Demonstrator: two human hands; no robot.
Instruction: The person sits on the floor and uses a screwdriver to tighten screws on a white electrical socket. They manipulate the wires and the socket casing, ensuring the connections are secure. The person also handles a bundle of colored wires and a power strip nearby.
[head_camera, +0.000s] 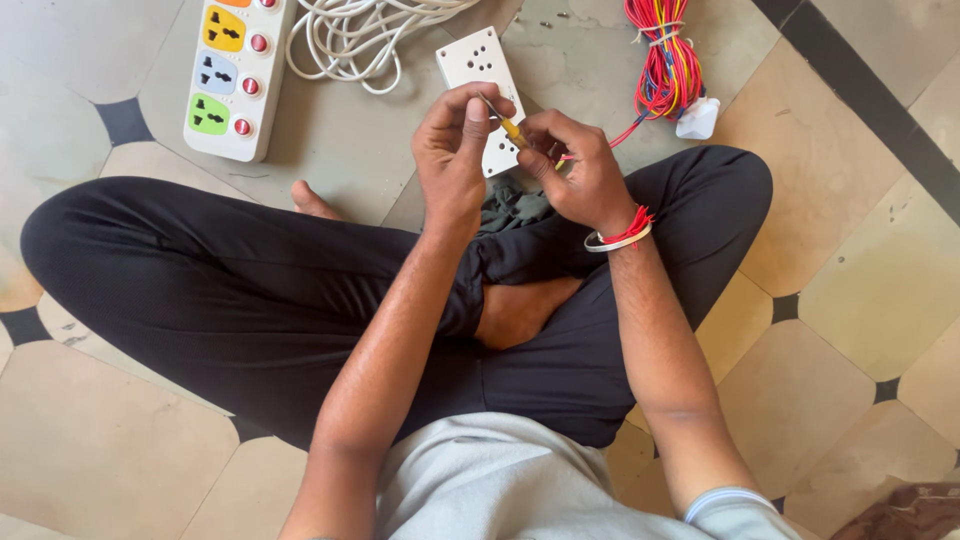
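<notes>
I sit cross-legged on a tiled floor. My left hand (455, 150) pinches a thin metal tool shaft above a white socket plate (480, 70) lying on the floor. My right hand (575, 170) grips the small yellow-handled screwdriver (511, 128) close to the left fingers. A thin red wire (625, 130) runs from my right hand toward a bundle of red and yellow wires (665, 60). Both hands hover over the plate's lower end, which they partly hide.
A white power strip with coloured sockets and red switches (235, 75) lies at the upper left. A coil of white cable (355, 40) lies beside it. A small white part (697, 118) sits by the wire bundle. A dark cloth (510, 205) rests on my legs.
</notes>
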